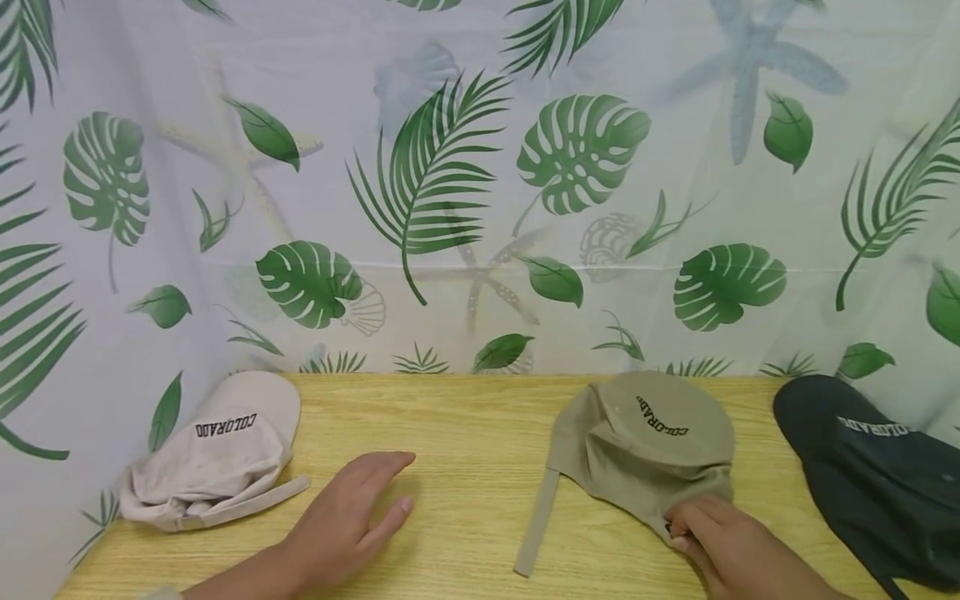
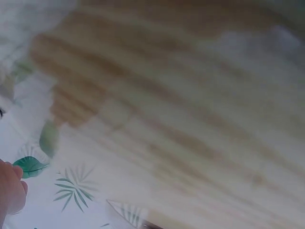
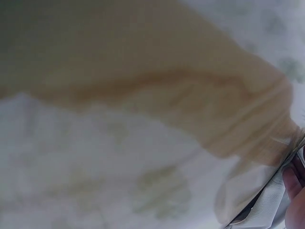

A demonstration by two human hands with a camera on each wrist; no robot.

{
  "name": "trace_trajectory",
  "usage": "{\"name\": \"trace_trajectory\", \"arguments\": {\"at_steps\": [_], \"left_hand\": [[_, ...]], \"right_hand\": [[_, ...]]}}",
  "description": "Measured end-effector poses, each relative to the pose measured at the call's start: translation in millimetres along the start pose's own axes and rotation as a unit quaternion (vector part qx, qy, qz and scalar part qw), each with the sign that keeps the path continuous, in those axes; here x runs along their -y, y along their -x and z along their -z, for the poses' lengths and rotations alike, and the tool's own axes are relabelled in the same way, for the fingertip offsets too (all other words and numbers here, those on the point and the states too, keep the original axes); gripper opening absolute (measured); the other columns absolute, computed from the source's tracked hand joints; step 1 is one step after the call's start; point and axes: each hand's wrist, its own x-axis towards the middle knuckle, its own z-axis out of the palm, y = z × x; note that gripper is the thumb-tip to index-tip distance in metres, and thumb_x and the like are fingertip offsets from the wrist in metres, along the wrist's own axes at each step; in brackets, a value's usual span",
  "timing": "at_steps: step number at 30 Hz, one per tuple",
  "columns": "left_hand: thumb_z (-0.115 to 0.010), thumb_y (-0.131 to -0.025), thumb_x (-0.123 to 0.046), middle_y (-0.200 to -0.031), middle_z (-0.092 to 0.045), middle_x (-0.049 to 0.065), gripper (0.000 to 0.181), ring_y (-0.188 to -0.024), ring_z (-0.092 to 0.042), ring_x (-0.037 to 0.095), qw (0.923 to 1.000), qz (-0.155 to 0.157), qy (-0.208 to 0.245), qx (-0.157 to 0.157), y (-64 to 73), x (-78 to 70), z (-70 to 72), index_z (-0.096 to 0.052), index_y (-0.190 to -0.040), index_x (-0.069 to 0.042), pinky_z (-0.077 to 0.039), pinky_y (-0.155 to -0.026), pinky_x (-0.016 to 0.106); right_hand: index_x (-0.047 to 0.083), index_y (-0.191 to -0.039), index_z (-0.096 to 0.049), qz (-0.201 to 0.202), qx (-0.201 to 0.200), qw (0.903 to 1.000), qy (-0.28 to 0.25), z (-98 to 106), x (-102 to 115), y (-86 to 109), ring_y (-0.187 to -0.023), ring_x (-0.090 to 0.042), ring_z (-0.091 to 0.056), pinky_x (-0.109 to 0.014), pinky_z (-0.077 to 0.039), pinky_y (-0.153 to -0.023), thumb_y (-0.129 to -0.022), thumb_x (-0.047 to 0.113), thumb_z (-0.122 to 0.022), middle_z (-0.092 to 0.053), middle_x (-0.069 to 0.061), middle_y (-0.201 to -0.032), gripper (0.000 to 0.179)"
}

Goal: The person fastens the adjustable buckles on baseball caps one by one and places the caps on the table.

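Observation:
An olive-khaki cap (image 1: 652,433) with dark COLORADO lettering lies brim away on the wooden table, its loose strap (image 1: 537,525) trailing to the left. My right hand (image 1: 723,542) pinches the cap's near edge at the lower right. In the right wrist view the fingertips (image 3: 293,181) show at the right border, against the cap's fabric. My left hand (image 1: 352,517) hovers over the table between two caps, thumb and fingers apart and holding nothing. Nearest to it is a beige cap (image 1: 210,458) at the left, its strap end close to the wrist. Only a bit of the left fingers (image 2: 14,191) appears in the left wrist view.
A black cap (image 1: 870,467) with pale lettering lies at the right, partly cut off by the frame. Behind the light wooden table (image 1: 427,417) hangs a white cloth (image 1: 465,200) printed with green leaves and starfish, which also runs along the left side.

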Motion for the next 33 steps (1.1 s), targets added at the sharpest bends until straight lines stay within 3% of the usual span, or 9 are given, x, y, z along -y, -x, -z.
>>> {"name": "trace_trajectory", "arguments": {"at_steps": [14,21,26,33], "left_hand": [[-0.062,-0.097,-0.026,-0.133,-0.063,0.003,0.044,-0.126,-0.057,0.02,0.9997,-0.021,-0.002,0.014,-7.8,-10.0,-6.9,-0.057,-0.137,-0.009,-0.048,-0.103,0.042],[-0.061,-0.097,-0.027,-0.133,-0.063,0.004,0.045,-0.125,-0.057,0.02,0.9994,-0.034,-0.002,0.011,-8.9,-11.7,-8.9,-0.056,-0.137,-0.008,-0.048,-0.102,0.042],[-0.058,-0.099,-0.029,-0.135,-0.061,0.003,0.044,-0.126,-0.057,0.019,0.9993,-0.029,0.017,0.017,-11.0,-15.1,-10.6,-0.056,-0.138,-0.009,-0.048,-0.102,0.042],[-0.056,-0.101,-0.031,-0.137,-0.06,0.003,0.045,-0.13,-0.054,0.02,0.9979,-0.016,0.044,0.043,-17.5,-23.3,-13.1,-0.054,-0.14,-0.01,-0.046,-0.105,0.044]], "right_hand": [[0.027,-0.094,-0.057,0.031,-0.017,0.9992,-0.019,-5,14,-12.0,-0.082,0.006,-0.046,-0.019,-0.044,-0.063,-0.099,0.032,-0.059,-0.053,0.018,-0.095,0.008],[0.027,-0.095,-0.057,0.016,0.021,0.999,-0.036,-6,25,-20.7,-0.083,0.006,-0.047,-0.02,-0.045,-0.063,-0.098,0.029,-0.062,-0.054,0.017,-0.098,0.005],[0.028,-0.097,-0.056,-0.004,0.058,0.9971,-0.049,-6,32,-28.3,-0.085,0.006,-0.047,-0.023,-0.047,-0.065,-0.093,0.02,-0.069,-0.053,0.017,-0.1,0.016],[0.029,-0.097,-0.056,0.007,0.055,0.9968,-0.058,-8,39,-35.3,-0.087,0.004,-0.05,-0.023,-0.049,-0.067,-0.092,0.018,-0.07,-0.055,0.016,-0.101,0.019]]}}
